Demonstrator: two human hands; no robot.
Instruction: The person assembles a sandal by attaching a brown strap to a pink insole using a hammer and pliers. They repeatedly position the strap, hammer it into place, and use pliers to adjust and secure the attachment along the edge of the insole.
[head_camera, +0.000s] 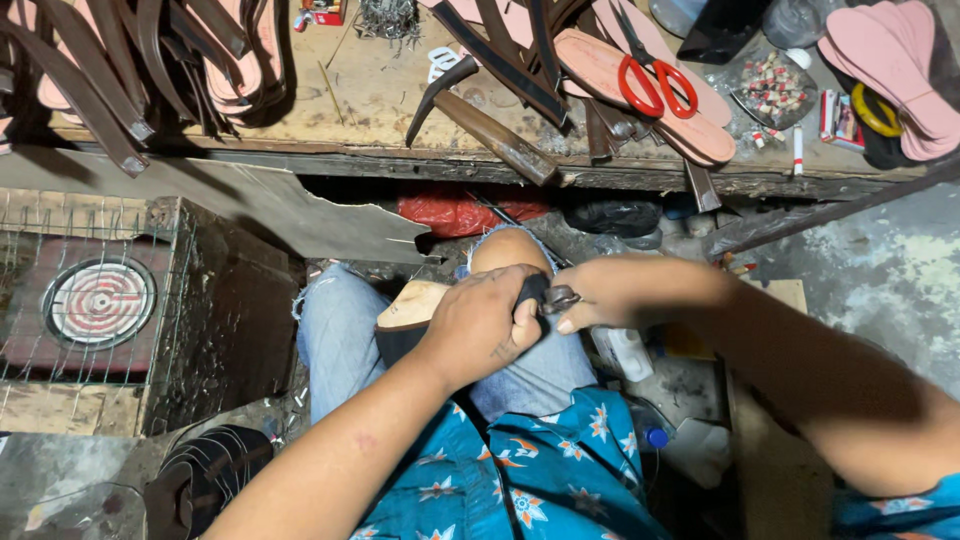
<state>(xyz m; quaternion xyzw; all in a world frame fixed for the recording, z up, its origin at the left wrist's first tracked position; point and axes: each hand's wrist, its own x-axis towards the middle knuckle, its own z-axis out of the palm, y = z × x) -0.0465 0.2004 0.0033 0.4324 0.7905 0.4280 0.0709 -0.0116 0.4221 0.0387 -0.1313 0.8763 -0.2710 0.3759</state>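
A: What is closest to the camera?

B: A blue shirt with a star pattern (540, 480) and two bare forearms reaching forward over torn jeans (335, 325). The knee pokes through a frayed hole.

A: And the hands?

B: The left hand (482, 325) is closed in a firm grip around a sandal sole (410, 310), tan on top with a dark underside, which rests on the lap over the left thigh. The right hand (610, 292) is curled shut just beside it, pinching a small dark metal tool (560, 298) against the dark strap end that sticks out of the left fist. The two hands nearly touch.

A: What sits around the legs?

B: To the left, a wire cage over a round coil heater (98, 300) in a wooden box. Below it, a stack of dark straps (215, 470) on the floor. To the right, a white plastic bottle (628, 352) near the thigh.

A: Farther out?

B: A red plastic bag (450, 212) lies under the desk (380, 100). On the worn wooden desk are pink soles (690, 125), red-handled scissors (655, 82), a hammer (470, 105) lying at a slant, brown straps (120, 60) hanging over the edge at left, and more pink soles stacked at far right (895, 60).
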